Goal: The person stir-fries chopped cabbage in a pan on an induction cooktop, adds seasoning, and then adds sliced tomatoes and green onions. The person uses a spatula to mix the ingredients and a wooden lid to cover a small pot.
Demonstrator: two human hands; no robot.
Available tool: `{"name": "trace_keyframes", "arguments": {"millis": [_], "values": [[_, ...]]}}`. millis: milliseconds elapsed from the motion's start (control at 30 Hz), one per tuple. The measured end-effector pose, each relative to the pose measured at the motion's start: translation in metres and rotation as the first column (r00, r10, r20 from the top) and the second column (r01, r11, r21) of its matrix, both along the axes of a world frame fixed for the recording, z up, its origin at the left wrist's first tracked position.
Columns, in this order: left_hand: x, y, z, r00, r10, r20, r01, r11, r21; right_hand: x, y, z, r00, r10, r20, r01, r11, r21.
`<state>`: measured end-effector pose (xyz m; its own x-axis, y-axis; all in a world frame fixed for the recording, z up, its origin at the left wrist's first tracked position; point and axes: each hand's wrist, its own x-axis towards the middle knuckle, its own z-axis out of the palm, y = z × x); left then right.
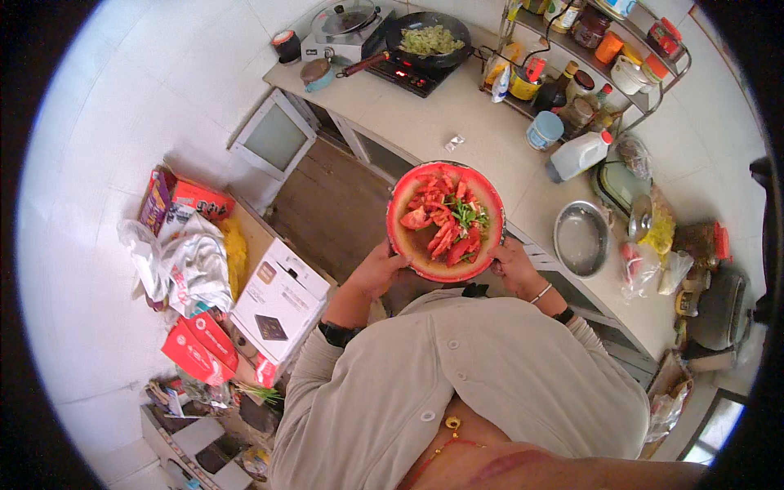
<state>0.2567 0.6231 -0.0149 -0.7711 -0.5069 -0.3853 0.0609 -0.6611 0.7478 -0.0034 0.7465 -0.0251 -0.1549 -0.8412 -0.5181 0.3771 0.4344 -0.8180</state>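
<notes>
Between my two hands is a red-rimmed enamel basin [411, 254], held in front of my body. My left hand [381, 269] grips its near left rim, and my right hand [512, 264] grips the near right rim. Cut red pieces that look like tomato [438, 214] lie in the basin, with chopped green onion [468, 214] on their right side. Farther off, a black wok [429, 60] with chopped pale-green food [430, 40] in it stands on an induction cooker [407, 76] whose red display is lit.
The countertop [386, 119] runs along the far and right sides. On it are a metal bowl [582, 239], a plastic jug [579, 156] and a seasoning rack [588, 55]. An open cabinet door [275, 135] juts out below. Left stand a white box [280, 300] and several bags.
</notes>
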Motion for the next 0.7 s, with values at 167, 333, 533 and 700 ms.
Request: {"name": "trace_keyframes", "arguments": {"millis": [167, 333, 533, 700], "values": [[0.009, -0.050, -0.001, 0.994, 0.101, 0.049, -0.105, 0.990, 0.099, 0.006, -0.063, 0.007, 0.995, 0.078, 0.054, -0.076, 0.996, -0.048], [-0.001, -0.110, 0.007, 0.976, 0.207, 0.063, -0.210, 0.976, 0.055, -0.019, -0.145, 0.009, 0.987, 0.143, 0.069, -0.130, 0.977, -0.172], [-0.008, -0.195, 0.034, 0.931, 0.343, 0.128, -0.349, 0.937, 0.025, -0.083, -0.262, -0.015, 0.898, 0.008, -0.439, -0.099, 0.978, -0.185], [-0.010, -0.247, 0.036, 0.887, 0.447, 0.118, -0.452, 0.892, 0.017, -0.111, -0.341, -0.010, 0.356, -0.035, -0.934, -0.327, 0.931, -0.160]]}}
